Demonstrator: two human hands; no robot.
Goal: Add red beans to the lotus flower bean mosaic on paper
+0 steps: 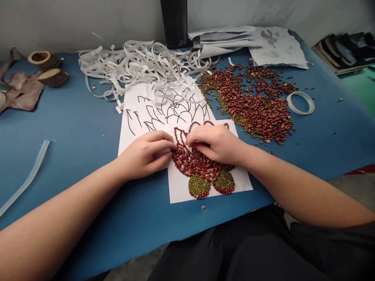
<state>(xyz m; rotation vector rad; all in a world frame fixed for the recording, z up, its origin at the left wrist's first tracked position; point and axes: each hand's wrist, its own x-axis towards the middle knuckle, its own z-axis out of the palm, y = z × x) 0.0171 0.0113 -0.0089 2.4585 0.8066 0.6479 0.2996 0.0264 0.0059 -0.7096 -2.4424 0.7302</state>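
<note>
Big blue table [88, 128] here, and on it a sheet [170, 113] with a black-line flower drawing. Then the bean heap [260, 111] beyond the right forearm, and nearest the person, a white card [181, 191] carrying the bean picture [187, 158]. Left hand [149, 152] is loosely curled, fingertips at the picture's left edge; right hand [216, 142] is bunched over the upper part. Can't tell if either's pinching a bean. Looks like bean placing, so I'd rest the left lightly, set beans straight down, and avoid bumping the two green rounds [199, 185] or thin petal outlines [194, 123].
</note>
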